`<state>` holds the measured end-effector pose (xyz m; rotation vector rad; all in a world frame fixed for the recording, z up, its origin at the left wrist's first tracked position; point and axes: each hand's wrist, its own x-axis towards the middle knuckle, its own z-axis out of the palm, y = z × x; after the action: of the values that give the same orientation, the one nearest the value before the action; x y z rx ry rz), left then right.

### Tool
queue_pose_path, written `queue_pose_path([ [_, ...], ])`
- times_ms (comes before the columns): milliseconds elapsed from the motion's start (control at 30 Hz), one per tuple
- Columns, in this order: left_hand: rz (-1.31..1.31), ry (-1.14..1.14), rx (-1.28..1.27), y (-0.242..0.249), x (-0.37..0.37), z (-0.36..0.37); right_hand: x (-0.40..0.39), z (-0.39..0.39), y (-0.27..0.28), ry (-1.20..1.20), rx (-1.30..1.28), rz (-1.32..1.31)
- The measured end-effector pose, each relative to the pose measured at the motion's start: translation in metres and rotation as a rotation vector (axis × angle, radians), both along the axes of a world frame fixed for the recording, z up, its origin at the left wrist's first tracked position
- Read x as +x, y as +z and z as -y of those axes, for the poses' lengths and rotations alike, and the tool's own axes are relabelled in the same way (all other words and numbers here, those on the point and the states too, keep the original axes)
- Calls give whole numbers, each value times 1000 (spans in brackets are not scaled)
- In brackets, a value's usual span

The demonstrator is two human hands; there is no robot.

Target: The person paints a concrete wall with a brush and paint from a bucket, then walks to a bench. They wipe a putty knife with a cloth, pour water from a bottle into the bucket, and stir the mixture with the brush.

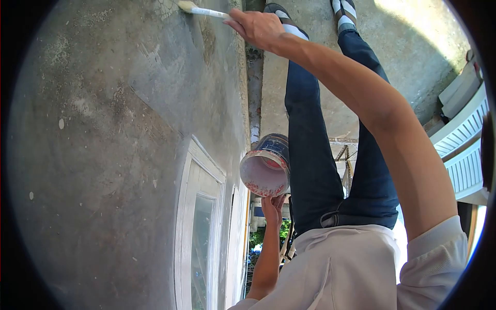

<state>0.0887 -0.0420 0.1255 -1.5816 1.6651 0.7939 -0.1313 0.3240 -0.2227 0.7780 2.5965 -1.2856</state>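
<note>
My right hand (258,28) is closed around the handle of a paintbrush (207,12) with pale bristles. The bristle end is against or very near the grey wall (103,155) at the top of the head view. At the lower middle, my left hand (272,206) grips a paint bucket (265,175) at its rim. The bucket is dark outside and whitish inside, with red stains near the rim, and it is tilted so its mouth faces me. Some fingers of the left hand are hidden behind it.
A white-framed glazed panel (199,232) is set in the wall. White louvered shutters (465,155) lie on the right. My feet stand on a concrete floor (403,46), with a narrow gap (254,82) beside the wall. Plants (257,237) show below the bucket.
</note>
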Motion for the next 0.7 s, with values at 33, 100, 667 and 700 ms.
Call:
queue_pose_path([
  [33,3,-2,-5,1,-1,-1,8,18,13,32,-81,34],
  [100,9,-12,-8,3,-3,-2,36,49,19,211,-114,43],
  [667,13,-38,-41,6,-13,4,-1,9,6,-39,-106,0],
  [700,15,-37,-41,7,-14,1,14,23,11,24,-180,3],
])
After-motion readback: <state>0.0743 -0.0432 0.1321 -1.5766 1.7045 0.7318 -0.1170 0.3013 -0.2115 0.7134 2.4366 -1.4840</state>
